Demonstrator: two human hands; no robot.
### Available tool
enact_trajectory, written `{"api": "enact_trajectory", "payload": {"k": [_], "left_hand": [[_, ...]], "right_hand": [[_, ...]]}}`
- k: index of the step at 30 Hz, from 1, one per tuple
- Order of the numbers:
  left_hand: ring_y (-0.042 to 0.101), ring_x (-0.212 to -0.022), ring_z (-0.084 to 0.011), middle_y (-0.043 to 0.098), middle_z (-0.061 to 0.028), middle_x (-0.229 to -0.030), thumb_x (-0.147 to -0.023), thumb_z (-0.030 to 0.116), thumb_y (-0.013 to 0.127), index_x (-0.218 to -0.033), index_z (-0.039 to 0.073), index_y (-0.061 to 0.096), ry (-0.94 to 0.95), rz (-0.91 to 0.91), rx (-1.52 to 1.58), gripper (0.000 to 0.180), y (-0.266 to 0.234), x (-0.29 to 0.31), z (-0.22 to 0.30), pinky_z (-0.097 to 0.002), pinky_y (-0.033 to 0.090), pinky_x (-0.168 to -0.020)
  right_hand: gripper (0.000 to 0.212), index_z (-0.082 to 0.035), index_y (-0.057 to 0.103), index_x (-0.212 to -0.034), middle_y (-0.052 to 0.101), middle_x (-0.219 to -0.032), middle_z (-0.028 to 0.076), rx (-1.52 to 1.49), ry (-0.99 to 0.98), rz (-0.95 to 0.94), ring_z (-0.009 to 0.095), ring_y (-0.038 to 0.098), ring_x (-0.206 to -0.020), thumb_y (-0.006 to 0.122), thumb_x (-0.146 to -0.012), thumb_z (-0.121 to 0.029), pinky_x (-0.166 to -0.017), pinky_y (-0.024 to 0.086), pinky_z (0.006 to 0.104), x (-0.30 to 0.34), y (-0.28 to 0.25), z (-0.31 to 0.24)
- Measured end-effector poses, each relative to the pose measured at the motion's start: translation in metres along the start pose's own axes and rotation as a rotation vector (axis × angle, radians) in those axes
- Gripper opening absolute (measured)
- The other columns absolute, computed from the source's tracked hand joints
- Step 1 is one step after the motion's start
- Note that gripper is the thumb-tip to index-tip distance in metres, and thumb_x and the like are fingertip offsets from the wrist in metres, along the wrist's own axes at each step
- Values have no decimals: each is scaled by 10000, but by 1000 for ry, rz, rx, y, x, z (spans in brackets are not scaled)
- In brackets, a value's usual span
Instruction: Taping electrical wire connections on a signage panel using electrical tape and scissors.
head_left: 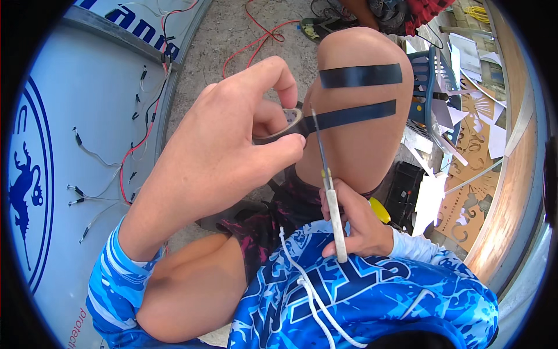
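Observation:
My left hand grips a roll of black tape held close to my raised right knee. A strip of tape runs from the roll across the knee. A second, separate black strip is stuck higher on the same knee. My right hand holds a pair of scissors with pale handles. The blades point up and touch the stretched strip right beside the roll.
A large white sign panel with blue print lies at left, with red, black and white wires along its edge. Red cable lies on the concrete floor. A blue plastic basket, paper scraps and a carved wooden board sit at right.

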State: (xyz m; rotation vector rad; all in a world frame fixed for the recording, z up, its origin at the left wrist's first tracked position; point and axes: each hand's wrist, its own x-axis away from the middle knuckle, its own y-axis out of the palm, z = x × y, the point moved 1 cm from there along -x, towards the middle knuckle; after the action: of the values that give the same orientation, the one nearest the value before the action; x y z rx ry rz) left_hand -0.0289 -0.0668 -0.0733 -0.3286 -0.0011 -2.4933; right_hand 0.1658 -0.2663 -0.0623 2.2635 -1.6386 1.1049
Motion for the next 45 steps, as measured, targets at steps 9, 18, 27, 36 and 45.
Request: {"api": "enact_trajectory", "payload": {"k": [9, 18, 27, 36, 45], "left_hand": [[472, -651, -43, 587, 27, -651, -797, 58, 702, -978, 68, 481, 8, -26, 24, 286, 6, -3, 3, -248, 353, -649], [460, -644, -36, 568, 37, -647, -806, 64, 700, -979, 77, 476, 0, -33, 27, 284, 10, -3, 7, -244, 338, -651], [461, -643, -32, 560, 42, -650, -815, 67, 698, -970, 80, 473, 14, -10, 13, 274, 12, 0, 9, -246, 329, -649], [440, -631, -21, 545, 63, -640, -806, 77, 704, -993, 83, 474, -82, -29, 95, 297, 11, 4, 2, -229, 314, -625], [468, -663, -15, 579, 58, -680, -769, 60, 715, -1020, 76, 492, -81, -200, 27, 337, -29, -4, -49, -230, 340, -617]], "right_hand": [[869, 24, 443, -1039, 427, -937, 147, 39, -64, 6, 292, 459, -823, 898, -636, -597, -743, 414, 393, -4, -1, 1], [840, 14, 440, -999, 431, -922, 155, 42, -53, 26, 304, 464, -811, 874, -656, -619, -737, 413, 401, -2, 0, 3], [773, 6, 445, -991, 468, -917, 164, 12, -38, 75, 323, 499, -819, 874, -690, -563, -745, 432, 408, -1, 3, -2], [594, -6, 465, -1003, 486, -897, 144, 10, -68, 59, 289, 503, -782, 838, -804, -423, -718, 433, 400, 0, 2, 1], [724, 1, 440, -1031, 449, -986, 168, 53, -266, -50, 274, 492, -816, 869, -707, -484, -739, 428, 378, 7, -8, 16]]}}
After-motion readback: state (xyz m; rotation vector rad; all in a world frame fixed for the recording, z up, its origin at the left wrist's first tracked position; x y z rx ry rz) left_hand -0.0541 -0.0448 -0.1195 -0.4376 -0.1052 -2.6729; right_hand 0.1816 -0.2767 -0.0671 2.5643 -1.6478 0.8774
